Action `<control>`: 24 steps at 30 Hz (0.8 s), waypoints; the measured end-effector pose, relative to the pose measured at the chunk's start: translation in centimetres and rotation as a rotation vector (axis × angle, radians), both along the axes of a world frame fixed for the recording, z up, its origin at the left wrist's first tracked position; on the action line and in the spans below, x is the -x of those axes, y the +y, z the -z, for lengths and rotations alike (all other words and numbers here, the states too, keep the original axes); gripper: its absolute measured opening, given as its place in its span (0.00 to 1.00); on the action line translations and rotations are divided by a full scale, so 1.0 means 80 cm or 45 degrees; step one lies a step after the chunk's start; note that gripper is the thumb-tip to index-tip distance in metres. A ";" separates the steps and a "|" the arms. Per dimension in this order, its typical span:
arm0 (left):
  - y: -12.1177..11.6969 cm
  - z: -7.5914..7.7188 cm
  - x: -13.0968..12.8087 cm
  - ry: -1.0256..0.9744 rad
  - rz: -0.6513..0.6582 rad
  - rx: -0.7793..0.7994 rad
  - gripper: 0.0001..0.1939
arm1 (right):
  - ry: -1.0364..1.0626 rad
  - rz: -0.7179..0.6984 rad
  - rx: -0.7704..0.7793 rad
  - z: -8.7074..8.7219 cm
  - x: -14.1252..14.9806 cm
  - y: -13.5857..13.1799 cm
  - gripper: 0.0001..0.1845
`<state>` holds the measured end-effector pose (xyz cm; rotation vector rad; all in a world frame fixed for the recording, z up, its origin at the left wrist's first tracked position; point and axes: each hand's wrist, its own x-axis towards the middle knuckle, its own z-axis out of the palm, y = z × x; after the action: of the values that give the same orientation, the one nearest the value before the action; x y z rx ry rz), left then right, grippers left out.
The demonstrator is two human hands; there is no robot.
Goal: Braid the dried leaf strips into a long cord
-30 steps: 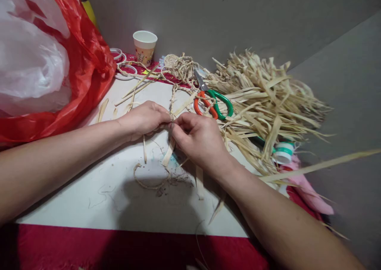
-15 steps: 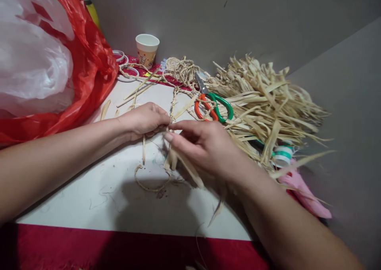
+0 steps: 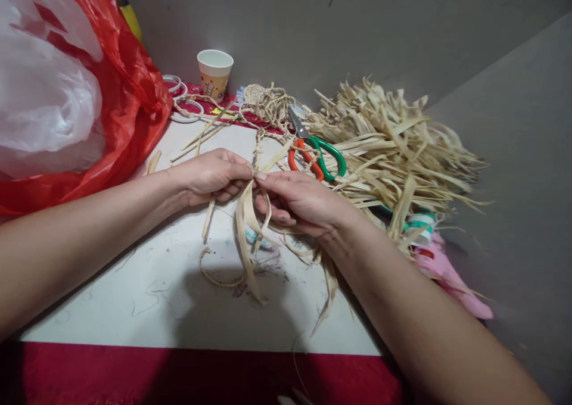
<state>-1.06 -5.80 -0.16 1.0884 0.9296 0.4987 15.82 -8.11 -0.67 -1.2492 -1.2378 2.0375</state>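
Over the white flat board (image 3: 89, 315), left hand (image 3: 217, 175) and right hand (image 3: 301, 196) both pinch a tan plaited straw cord (image 3: 257, 146); upper stretch's done, loose flat beige strips (image 3: 241, 232) below aren't.

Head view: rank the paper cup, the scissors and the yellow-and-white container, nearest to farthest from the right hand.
1. Scissors, just beyond the right hand.
2. Paper cup, farther back, to the left.
3. Yellow-and-white container, at the far left back, partly behind the red bag.
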 end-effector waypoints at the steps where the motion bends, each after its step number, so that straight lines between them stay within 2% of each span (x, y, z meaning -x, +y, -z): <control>1: 0.000 0.000 0.000 0.006 0.015 -0.014 0.14 | 0.036 -0.014 0.029 0.002 0.000 0.001 0.16; 9: 0.004 0.004 0.004 0.038 0.114 -0.173 0.11 | 0.247 -0.014 0.118 0.007 -0.005 0.010 0.18; 13: 0.004 -0.001 0.007 0.092 0.222 -0.212 0.09 | 0.229 0.034 0.114 0.006 -0.005 0.011 0.18; 16: 0.004 -0.006 0.008 0.216 0.284 -0.242 0.08 | 0.120 0.080 0.062 0.009 -0.002 0.008 0.19; 21: 0.000 -0.014 0.009 0.654 0.187 -0.605 0.10 | -0.158 0.163 -0.111 0.009 0.007 0.000 0.17; 24: -0.005 -0.017 0.005 0.782 0.109 -0.792 0.08 | -0.238 0.192 -0.117 0.008 0.010 -0.003 0.15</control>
<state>-1.47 -6.23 1.21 1.9044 1.2924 0.3931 15.04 -8.35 -1.28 -1.4681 -1.2627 1.7707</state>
